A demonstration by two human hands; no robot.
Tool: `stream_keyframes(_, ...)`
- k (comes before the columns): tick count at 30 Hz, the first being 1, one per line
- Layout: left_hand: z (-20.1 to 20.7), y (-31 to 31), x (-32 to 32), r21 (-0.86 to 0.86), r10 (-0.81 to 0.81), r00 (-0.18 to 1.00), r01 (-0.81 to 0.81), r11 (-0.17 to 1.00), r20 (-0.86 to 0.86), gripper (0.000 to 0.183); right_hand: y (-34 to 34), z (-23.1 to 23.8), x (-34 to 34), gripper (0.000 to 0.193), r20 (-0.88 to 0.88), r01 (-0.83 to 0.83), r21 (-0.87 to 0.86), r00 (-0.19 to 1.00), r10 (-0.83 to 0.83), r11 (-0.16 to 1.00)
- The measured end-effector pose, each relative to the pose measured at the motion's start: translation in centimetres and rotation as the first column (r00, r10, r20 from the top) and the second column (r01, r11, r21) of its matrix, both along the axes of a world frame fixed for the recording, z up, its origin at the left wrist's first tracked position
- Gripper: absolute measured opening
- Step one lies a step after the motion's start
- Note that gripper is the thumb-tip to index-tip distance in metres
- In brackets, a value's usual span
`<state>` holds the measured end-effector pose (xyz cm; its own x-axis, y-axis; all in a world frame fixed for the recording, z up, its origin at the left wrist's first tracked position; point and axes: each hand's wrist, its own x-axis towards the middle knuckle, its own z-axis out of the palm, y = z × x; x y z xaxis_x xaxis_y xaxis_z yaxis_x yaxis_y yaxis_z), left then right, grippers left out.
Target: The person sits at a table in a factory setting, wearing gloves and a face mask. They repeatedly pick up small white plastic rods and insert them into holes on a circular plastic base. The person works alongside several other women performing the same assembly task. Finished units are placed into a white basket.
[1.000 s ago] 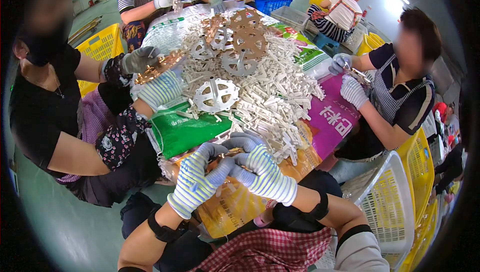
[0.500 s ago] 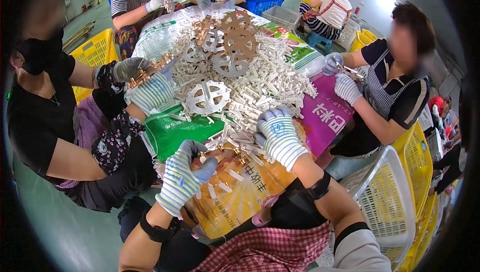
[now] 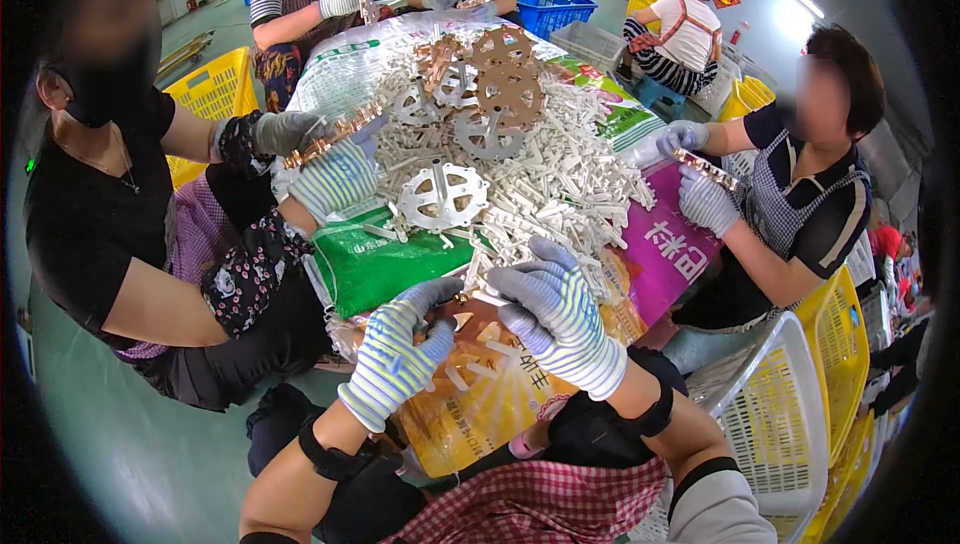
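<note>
My left hand (image 3: 392,352), in a striped glove with grey fingers, is closed round a small copper-coloured metal part (image 3: 460,298); most of that part is hidden by the glove. Level with it, my right hand (image 3: 568,329) pinches a short white plastic strip (image 3: 488,298) whose tip reaches toward the metal. Below both hands, several loose white strips (image 3: 480,370) lie on a yellow printed sack (image 3: 470,429). Just beyond them spreads a big heap of similar white strips (image 3: 570,189).
On the heap rest silver wheel-shaped plates (image 3: 468,207) and brown ones (image 3: 512,94). Co-workers sit left, right and across, some holding copper-coloured assemblies (image 3: 335,136). A white basket (image 3: 765,424) and yellow crates (image 3: 838,344) stand at my right; another yellow crate (image 3: 215,89) is far left.
My right hand has drawn back from the heap toward my left hand and now has a white strip in its fingers. The whole view has shifted slightly.
</note>
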<state>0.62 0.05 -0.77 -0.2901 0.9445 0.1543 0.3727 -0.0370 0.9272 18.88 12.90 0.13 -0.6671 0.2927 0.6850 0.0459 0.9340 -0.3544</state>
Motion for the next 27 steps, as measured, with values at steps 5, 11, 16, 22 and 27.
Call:
stream_keyframes(5,-0.4,0.0,0.0,0.022,0.012,0.998,-0.013,1.0,0.054,0.03,-0.5,-0.4,-0.4,0.02,-0.027,-0.103,0.003,0.994,0.103,0.995)
stream_keyframes(11,1.0,-0.3,0.7,-0.047,0.004,0.997,0.0,0.999,0.082,0.025,-1.1,-2.2,-1.4,0.016,-0.033,-0.037,-0.151,0.999,0.033,0.988)
stream_keyframes(16,0.4,-0.1,0.2,-0.078,-0.019,0.98,0.035,0.996,0.198,0.03,-1.0,-2.3,-1.4,0.017,0.043,-0.055,-0.161,0.997,0.063,0.985)
stream_keyframes(22,0.7,-0.2,0.5,0.012,-0.048,0.986,0.047,0.999,0.16,0.025,-1.0,-2.4,-1.7,0.017,-0.018,-0.118,-0.224,0.993,0.117,0.967)
stream_keyframes(27,0.9,-0.2,0.6,0.046,-0.062,0.993,0.058,0.997,0.101,0.025,-1.2,-2.2,-1.8,0.018,-0.005,-0.081,-0.233,0.997,0.082,0.969)
